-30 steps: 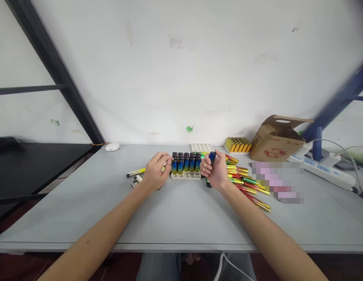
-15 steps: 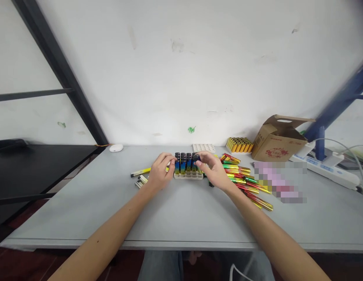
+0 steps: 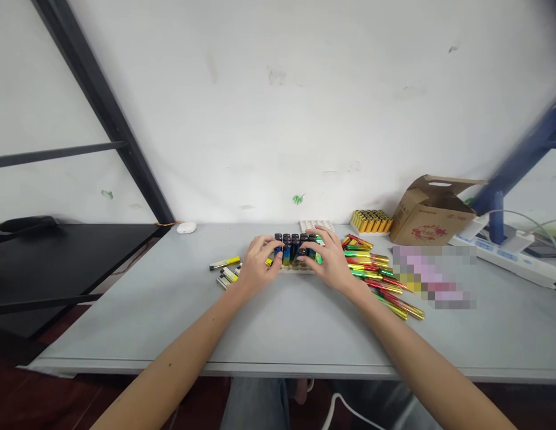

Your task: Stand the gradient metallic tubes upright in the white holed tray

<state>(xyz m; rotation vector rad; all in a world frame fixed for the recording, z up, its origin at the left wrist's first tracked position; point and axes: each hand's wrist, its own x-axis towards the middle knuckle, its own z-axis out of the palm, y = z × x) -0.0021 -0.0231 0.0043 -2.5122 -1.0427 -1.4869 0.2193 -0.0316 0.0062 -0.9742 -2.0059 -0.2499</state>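
In the middle of the table, a pale tray point(image 3: 297, 270) with round holes holds several upright lighters point(image 3: 286, 254) with black tops and shiny blue-to-yellow bodies. My left hand point(image 3: 260, 267) is at the left end of the rows, thumb and fingers closed around a lighter point(image 3: 279, 248) there. At the front right of the tray, my right hand point(image 3: 329, 260) pinches a black-topped lighter point(image 3: 301, 252); its lower part is hard to make out. Fingers cover part of the tray and the lighters on the right.
Left of the tray lie a few loose white-and-yellow lighters point(image 3: 224, 263). Many shiny red, green and yellow lighters point(image 3: 371, 269) lie to the right. Behind stand a white tray point(image 3: 310, 226), a tray of yellow lighters point(image 3: 371, 222), a cardboard box point(image 3: 434, 215) and a power strip point(image 3: 506, 260).
My right hand has brought its lighter down at the tray's front right, and its fingers now spread over the right rows. My left hand has stayed at the left end. The view has shifted slightly.
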